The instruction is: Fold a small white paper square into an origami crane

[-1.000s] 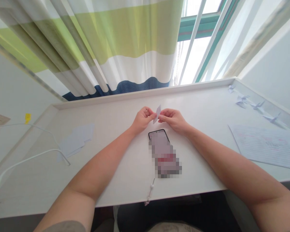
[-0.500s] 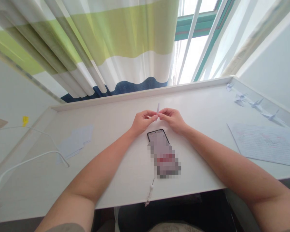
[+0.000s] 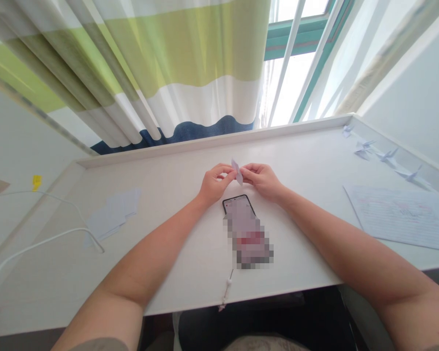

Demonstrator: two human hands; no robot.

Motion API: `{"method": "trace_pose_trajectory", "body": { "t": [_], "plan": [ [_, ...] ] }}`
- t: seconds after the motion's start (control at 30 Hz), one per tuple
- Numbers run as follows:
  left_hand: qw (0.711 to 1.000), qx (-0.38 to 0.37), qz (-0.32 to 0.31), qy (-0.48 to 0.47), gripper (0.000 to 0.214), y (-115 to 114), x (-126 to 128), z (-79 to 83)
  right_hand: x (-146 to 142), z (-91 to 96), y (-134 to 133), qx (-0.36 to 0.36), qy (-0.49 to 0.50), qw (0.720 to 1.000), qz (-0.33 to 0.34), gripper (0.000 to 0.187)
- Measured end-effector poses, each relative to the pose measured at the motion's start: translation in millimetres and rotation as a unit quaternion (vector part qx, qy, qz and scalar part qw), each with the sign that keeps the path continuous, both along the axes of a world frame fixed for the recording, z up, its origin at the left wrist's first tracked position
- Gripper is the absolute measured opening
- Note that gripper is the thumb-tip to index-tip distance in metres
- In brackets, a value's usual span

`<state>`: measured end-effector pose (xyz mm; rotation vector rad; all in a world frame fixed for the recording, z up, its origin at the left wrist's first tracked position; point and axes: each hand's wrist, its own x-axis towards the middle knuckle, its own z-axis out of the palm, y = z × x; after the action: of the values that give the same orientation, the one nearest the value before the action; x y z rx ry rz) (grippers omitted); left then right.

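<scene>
Head view: the left hand [image 3: 214, 186] and the right hand [image 3: 264, 183] meet over the white table [image 3: 175, 273], just beyond the top edge of the phone [image 3: 237, 207]. Between their fingertips is a small, pointed piece of paper [image 3: 237, 172], tilted, seemingly folded. Both grips look clamped on it, thumb and fingers closing from either side, though the exact right-hand contact is too small to tell. Paper this small would probably be best handled with a light pinch: one hand steadying the body, the other working close to the crease, points lined up before pressing. Squeezing hard could crumple the thin tips. Loose sheets [image 3: 111, 212] lie well to the left; folded shapes [image 3: 409, 174] stand along the right rim, near a written sheet [image 3: 402, 217]
</scene>
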<state>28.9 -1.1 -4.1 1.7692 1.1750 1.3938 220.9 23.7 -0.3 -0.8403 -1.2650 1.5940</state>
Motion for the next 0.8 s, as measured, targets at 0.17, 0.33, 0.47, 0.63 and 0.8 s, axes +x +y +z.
{"method": "trace_pose_trajectory", "body": {
  "t": [0.17,0.33,0.47,0.63,0.8],
  "plan": [
    [1.0,0.01,-0.018,-0.006,0.017,1.4,-1.2,-2.0,3.3,0.2,2.6,-0.047,0.042,0.997,0.047,0.047],
    [1.0,0.005,-0.01,-0.003,0.017,2.3,-0.3,-2.3,5.8,2.8,1.3,-0.066,0.059,0.993,0.078,0.042],
    [0.999,-0.014,0.016,-0.027,0.024,1.3,1.1,-2.2,6.8,3.2,1.1,-0.076,0.066,0.991,0.093,0.04],
    [1.0,-0.016,0.019,-0.007,0.018,-1.1,1.6,0.1,8.4,3.8,1.4,-0.073,0.061,0.99,0.104,0.038],
    [0.999,-0.002,-0.024,-0.041,0.022,-2.2,1.5,-0.1,8.8,5.9,0.7,-0.079,0.062,0.988,0.119,0.039]
  ]
}}
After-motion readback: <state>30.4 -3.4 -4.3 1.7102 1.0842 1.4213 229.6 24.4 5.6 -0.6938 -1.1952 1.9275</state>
